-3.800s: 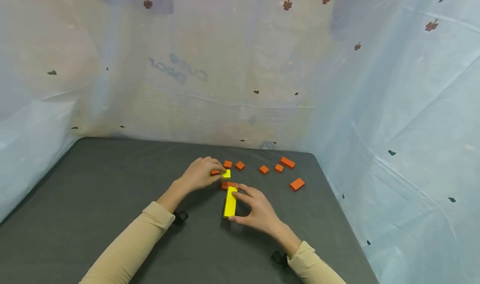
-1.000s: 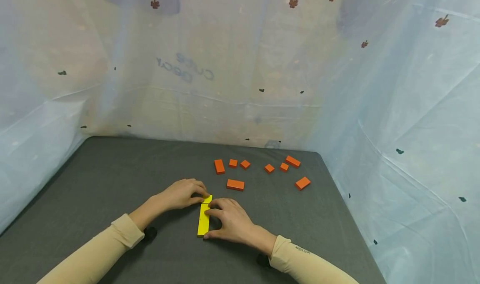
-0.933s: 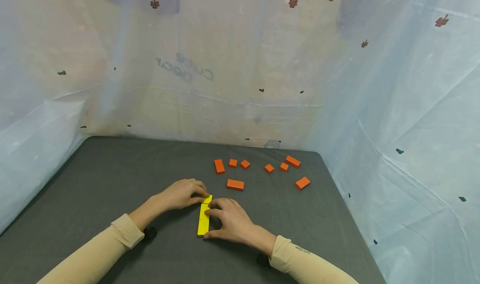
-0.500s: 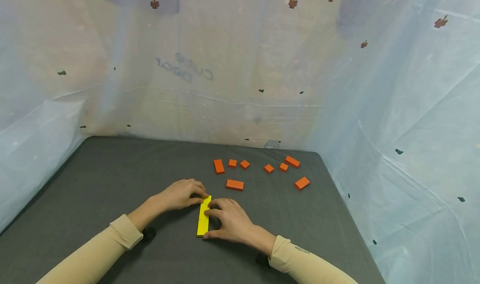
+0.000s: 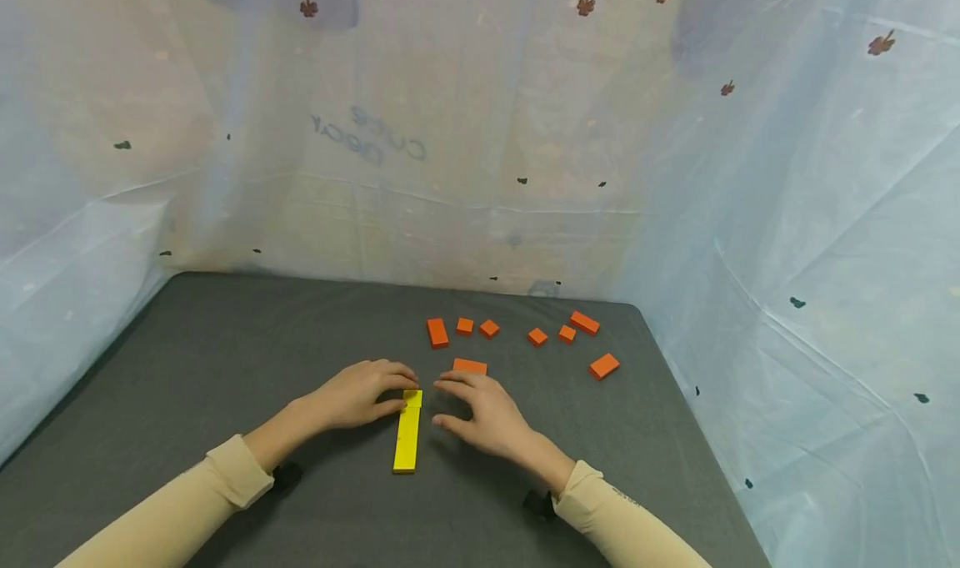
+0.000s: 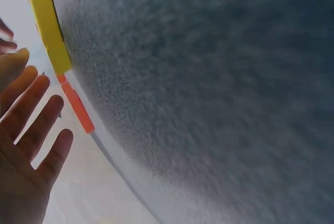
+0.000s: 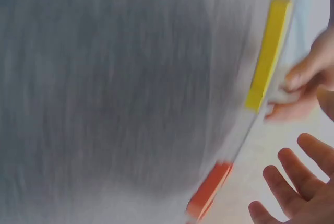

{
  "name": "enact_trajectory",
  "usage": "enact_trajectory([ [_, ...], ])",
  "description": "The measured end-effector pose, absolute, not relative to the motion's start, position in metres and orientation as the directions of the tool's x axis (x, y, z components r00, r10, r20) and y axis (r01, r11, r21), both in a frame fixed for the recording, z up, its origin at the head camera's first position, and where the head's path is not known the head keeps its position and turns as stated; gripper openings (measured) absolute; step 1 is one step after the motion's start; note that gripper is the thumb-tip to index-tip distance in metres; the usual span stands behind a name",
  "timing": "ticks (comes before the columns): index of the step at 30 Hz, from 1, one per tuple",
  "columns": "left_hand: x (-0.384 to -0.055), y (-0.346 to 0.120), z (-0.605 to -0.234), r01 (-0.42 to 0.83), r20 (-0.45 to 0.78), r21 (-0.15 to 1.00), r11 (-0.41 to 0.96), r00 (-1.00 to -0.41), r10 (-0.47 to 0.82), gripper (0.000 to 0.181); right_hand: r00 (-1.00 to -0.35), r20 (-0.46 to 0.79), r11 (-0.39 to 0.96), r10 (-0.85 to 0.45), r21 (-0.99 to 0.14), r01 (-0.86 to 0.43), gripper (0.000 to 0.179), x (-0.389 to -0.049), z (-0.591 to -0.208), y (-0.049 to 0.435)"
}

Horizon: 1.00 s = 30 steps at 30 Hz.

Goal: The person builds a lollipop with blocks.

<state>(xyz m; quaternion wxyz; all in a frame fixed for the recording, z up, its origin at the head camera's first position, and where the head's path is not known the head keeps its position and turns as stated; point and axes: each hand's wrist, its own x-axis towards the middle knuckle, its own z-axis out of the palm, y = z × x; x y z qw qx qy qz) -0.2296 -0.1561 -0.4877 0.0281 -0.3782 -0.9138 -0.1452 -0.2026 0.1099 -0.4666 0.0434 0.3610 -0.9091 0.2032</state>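
Note:
A long yellow block lies flat on the dark grey table, its far end against a small yellow block; together they form one straight strip. My left hand is on the strip's left side, thumb tip right at the small block's edge and fingers reaching above its far end. In the left wrist view, the left hand's fingers are spread and hold nothing. To the right of the strip, my right hand hovers apart from it, thumb and fingers parted. The right wrist view shows that hand's fingers extended, with nothing between them.
Just beyond my right hand is an orange block, partly covered by the fingers. Several more orange blocks, among them one upright-lying block and one at the right, are scattered toward the back. A pale plastic sheet hangs behind the table.
Both yellow blocks have come left and nearer since the oldest frame and now meet end to end. My right hand has let go of the long block and drawn right; my left fingers have loosened.

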Motion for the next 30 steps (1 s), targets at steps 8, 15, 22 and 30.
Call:
enact_trajectory([
  [8,-0.206,-0.159,-0.485,0.749,0.136,0.174,0.639,-0.661,0.738,0.047,-0.831,0.22,0.7,-0.511,-0.455,-0.551,0.047,-0.238,-0.468,0.138],
  [15,-0.192,-0.161,-0.492,0.773,0.081,0.129,0.621,-0.632,0.771,0.054,-0.858,0.162,0.714,-0.487,-0.492,-0.498,0.045,-0.259,-0.479,0.153],
  [22,-0.188,-0.163,-0.496,0.778,0.103,0.132,0.615,-0.628,0.772,0.059,-0.853,0.128,0.726,-0.505,-0.472,-0.5,0.041,-0.266,-0.485,0.154],
  [30,-0.187,-0.163,-0.494,0.766,0.08,0.15,0.625,-0.64,0.764,0.06,-0.859,0.11,0.747,-0.501,-0.447,-0.493,0.036,-0.271,-0.486,0.15],
])
